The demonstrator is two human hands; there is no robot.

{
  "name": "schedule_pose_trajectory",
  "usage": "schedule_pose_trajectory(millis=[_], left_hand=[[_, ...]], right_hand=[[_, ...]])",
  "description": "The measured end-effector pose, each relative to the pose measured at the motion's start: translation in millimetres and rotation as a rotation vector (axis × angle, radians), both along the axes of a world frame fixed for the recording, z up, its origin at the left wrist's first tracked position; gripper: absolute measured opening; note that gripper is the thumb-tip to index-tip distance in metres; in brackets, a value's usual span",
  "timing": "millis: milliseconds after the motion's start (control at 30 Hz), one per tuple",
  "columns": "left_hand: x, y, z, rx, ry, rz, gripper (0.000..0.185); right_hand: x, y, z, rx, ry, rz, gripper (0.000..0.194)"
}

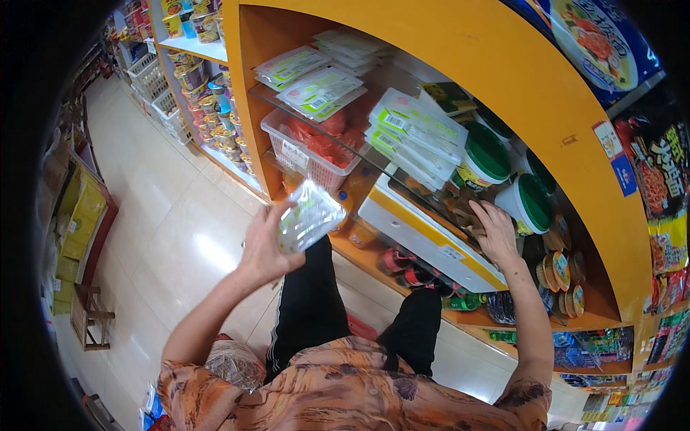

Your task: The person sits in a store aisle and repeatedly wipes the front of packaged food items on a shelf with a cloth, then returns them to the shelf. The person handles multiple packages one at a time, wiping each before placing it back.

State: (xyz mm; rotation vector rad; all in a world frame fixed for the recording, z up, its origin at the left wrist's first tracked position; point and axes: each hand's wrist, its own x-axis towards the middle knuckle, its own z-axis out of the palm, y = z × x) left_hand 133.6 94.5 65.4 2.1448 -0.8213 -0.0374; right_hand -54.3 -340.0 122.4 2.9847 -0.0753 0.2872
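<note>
My left hand (269, 245) holds a clear, shiny plastic packet with green print (311, 215) above the floor, in front of the shelf. My right hand (491, 231) reaches onto the glass shelf, its fingers on dark brown packets (462, 211) beside tubs with green lids (525, 203). What the fingertips do there is partly hidden. Flat white and green packets (412, 132) lie stacked left of my right hand. More such packets (322, 89) lie farther left on the same glass, above a pale plastic basket (310, 156) with red bags in it.
A white foam box with a yellow band (431, 237) stands under the glass. Bottles (396, 261) stand on the lower shelf. Cup noodles (215, 113) fill the shelf at left. A wooden stool (91, 318) is on the tiled floor, and a filled clear bag (234, 363) is beside my leg.
</note>
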Motion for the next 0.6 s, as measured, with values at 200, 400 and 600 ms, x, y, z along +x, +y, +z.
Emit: schedule_pose_trajectory(millis=[200, 400, 600], left_hand=[[71, -16, 70, -0.051, -0.143, 0.035, 0.073], [156, -82, 118, -0.008, -0.174, 0.082, 0.080], [222, -196, 136, 0.126, -0.153, 0.129, 0.081]], right_hand=[[-4, -8, -12, -0.029, -0.062, 0.038, 0.059], [-3, -10, -12, -0.035, -0.081, 0.047, 0.056], [-7, -12, -10, -0.014, -0.042, 0.005, 0.053]])
